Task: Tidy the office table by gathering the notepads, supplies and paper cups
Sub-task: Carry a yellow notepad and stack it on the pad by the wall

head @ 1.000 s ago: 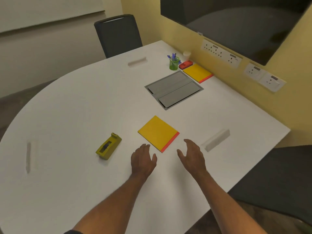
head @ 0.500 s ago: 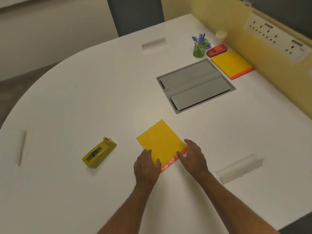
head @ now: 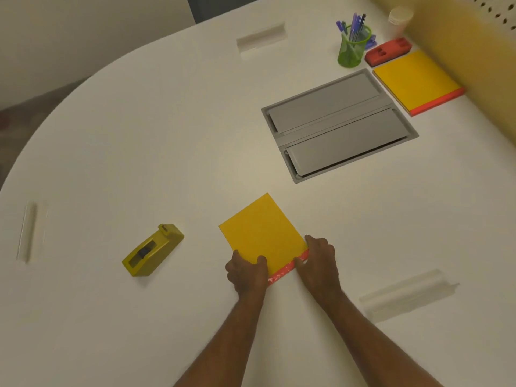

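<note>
left hand (head: 245, 272): grips near pad's near-left corner, thumb on the yellow cover, fingers curled at its edge
right hand (head: 318, 261): grips the near-right corner at the red strip, fingers curled round the edge
near pad (head: 262, 236): flat on table (head: 139, 135), between both hands, reaching away beyond the fingertips
tape dispenser (head: 153, 250): left of left fingers, apart
far pad (head: 416, 79): well beyond right fingers, by red holder (head: 388, 51), pen cup (head: 353, 48), paper cup (head: 399, 19)

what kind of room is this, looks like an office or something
Most likely an office meeting room: a large white table with a built-in grey cable hatch, a green pen cup, yellow notepads and a tape dispenser.
</note>
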### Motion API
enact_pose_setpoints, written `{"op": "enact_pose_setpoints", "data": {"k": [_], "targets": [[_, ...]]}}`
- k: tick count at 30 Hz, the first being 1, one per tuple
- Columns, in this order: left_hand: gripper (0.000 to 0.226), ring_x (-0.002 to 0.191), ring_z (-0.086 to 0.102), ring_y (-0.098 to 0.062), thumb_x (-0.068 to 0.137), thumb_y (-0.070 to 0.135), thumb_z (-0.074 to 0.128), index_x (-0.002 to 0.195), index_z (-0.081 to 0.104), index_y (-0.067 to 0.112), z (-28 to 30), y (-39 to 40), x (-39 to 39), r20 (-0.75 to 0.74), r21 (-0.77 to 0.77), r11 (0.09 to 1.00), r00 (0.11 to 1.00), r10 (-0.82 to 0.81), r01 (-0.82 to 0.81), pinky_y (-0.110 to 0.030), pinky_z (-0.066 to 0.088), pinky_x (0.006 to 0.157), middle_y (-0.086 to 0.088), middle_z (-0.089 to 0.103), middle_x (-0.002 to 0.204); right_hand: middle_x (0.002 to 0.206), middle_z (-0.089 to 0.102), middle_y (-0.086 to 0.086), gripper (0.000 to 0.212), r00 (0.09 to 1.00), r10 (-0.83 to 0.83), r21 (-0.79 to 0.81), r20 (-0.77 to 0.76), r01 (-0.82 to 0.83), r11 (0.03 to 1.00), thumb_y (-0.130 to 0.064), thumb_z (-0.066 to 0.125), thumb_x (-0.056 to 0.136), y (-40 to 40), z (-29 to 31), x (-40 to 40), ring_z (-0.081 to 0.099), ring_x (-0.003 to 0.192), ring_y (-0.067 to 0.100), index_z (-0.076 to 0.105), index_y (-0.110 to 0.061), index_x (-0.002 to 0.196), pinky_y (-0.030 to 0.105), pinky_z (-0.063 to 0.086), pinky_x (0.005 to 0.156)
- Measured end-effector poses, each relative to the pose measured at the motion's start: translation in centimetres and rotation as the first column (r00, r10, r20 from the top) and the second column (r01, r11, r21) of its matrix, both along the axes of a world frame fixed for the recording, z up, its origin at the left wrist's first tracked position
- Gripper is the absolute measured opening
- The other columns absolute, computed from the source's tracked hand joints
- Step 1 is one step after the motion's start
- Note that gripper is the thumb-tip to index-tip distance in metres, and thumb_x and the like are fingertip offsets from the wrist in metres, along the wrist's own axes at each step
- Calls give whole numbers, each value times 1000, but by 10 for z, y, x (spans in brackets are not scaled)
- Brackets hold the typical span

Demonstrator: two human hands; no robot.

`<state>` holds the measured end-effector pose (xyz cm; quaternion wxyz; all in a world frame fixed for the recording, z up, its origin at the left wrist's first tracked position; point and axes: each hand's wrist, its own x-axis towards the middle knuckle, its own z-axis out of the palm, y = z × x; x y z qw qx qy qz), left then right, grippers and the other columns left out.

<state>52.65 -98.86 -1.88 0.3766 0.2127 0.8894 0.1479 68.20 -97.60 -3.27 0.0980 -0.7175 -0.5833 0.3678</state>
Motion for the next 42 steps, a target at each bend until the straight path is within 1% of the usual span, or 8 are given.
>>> {"op": "enact_pose_setpoints", "data": {"k": [6, 14, 19, 22, 25, 34, 37, 42], "targets": [[61, 126, 51, -38, 94, 14, 57, 152, 36, 18, -6, 14, -7, 243, 19, 895, 870, 429, -446, -53, 48, 104, -14, 47, 145, 128, 52, 9, 54, 999, -29, -56, 18, 30, 998, -15, 64, 87, 9, -4, -3, 46, 117, 28, 49, -18, 139, 41, 46, 93], [22, 102, 66, -36, 100, 10, 51, 116, 66, 15, -16, 18, -26, 394, 18, 877, 810, 435, -479, -56, 56, 93, -15, 68, 121, 123, 49, 14, 50, 987, -130, -133, -99, 117, 984, 0, 67, 80, 20, -9, 0, 46, 117, 33, 56, -14, 127, 32, 36, 85], [27, 98, 69, -36, 102, 10, 52, 125, 67, 14, -8, 21, -32, 472, -5, 817, 719, 509, -576, -52, 59, 87, -14, 70, 114, 125, 47, 13, 51, 935, -262, -196, -240, 218, 956, 1, 75, 75, 29, -5, 11, 48, 117, 28, 62, -16, 122, 39, 47, 97], [31, 94, 69, -31, 104, 11, 51, 133, 63, 14, 1, 27, -30, 547, 10, 816, 687, 479, -577, -44, 59, 77, -13, 69, 122, 124, 58, 13, 48, 817, -372, -259, -439, 282, 924, 7, 72, 78, 30, -2, 21, 60, 110, 30, 62, -14, 120, 42, 57, 81], [34, 90, 67, -26, 105, 11, 50, 137, 60, 14, 12, 41, -23, 607, 25, 836, 673, 424, -549, -40, 57, 75, -11, 69, 120, 117, 69, 6, 45, 661, -496, -341, -563, 361, 868, 5, 67, 85, 33, 2, 34, 69, 99, 21, 59, -18, 122, 22, 54, 64], [31, 94, 69, -26, 102, 11, 55, 131, 65, 18, 42, 108, 36, 752, 50, 880, 598, 278, -472, -41, 60, 80, -4, 73, 106, 118, 69, 10, 48, -24, -726, -558, -687, 658, 506, 2, 69, 91, 76, 25, 76, 71, 104, 25, 56, -12, 135, 31, 61, 75], [29, 91, 70, -25, 101, 12, 57, 128, 66, 20, 46, 134, 56, 786, 47, 883, 563, 256, -467, -38, 61, 73, -1, 74, 101, 119, 72, 11, 34, -62, -682, -533, -728, 677, 507, 0, 67, 93, 90, 32, 82, 73, 102, 25, 63, -11, 126, 29, 62, 72], [30, 89, 72, -24, 99, 10, 60, 127, 64, 19, 45, 186, 97, 825, 69, 899, 532, 193, -433, -37, 60, 72, 0, 76, 97, 116, 75, 6, 30, 44, -609, -402, -792, 714, 573, -10, 66, 97, 121, 38, 103, 76, 98, 22, 63, -15, 126, 28, 61, 72]]}}
